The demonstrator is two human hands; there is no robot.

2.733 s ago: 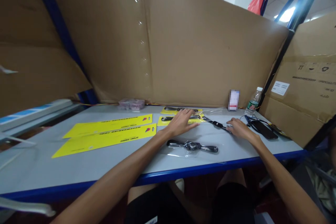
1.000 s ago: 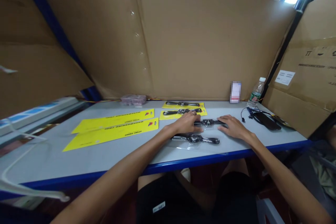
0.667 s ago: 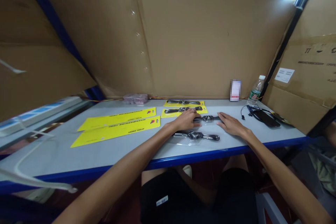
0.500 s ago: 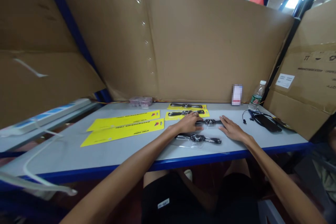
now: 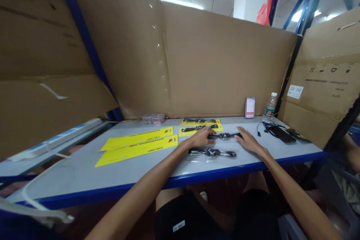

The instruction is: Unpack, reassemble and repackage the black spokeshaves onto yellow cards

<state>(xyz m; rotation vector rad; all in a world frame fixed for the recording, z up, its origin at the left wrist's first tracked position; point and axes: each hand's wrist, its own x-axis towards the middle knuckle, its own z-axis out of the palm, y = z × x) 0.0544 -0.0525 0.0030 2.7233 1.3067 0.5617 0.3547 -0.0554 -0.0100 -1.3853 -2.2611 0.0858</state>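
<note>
A black spokeshave (image 5: 224, 136) in clear wrapping lies crosswise between my two hands, on the table. My left hand (image 5: 200, 138) has its fingers and thumb closed around the left handle. At the opposite end, the right handle's tip sits between the thumb and fingers of my right hand (image 5: 249, 141). Nearer the front edge lies a second wrapped spokeshave (image 5: 212, 152), touched by neither hand. Behind my left hand, two more spokeshaves rest on yellow cards, one at the back (image 5: 199, 120) and one in front of it (image 5: 194, 129), partly covered by my fingers.
Two long yellow cards (image 5: 137, 150) lie on the grey table (image 5: 126, 174) at left. A clear pack (image 5: 153, 119) stands behind them. At right are an upright phone (image 5: 250, 108), a bottle (image 5: 270, 108), a dark phone (image 5: 282, 134) and cables. Cardboard walls (image 5: 208, 60) enclose the table.
The camera view has tilted upward, showing more ceiling. Both hands stay at the same spokeshave, with its left handle a little more exposed beside my left fingers.
</note>
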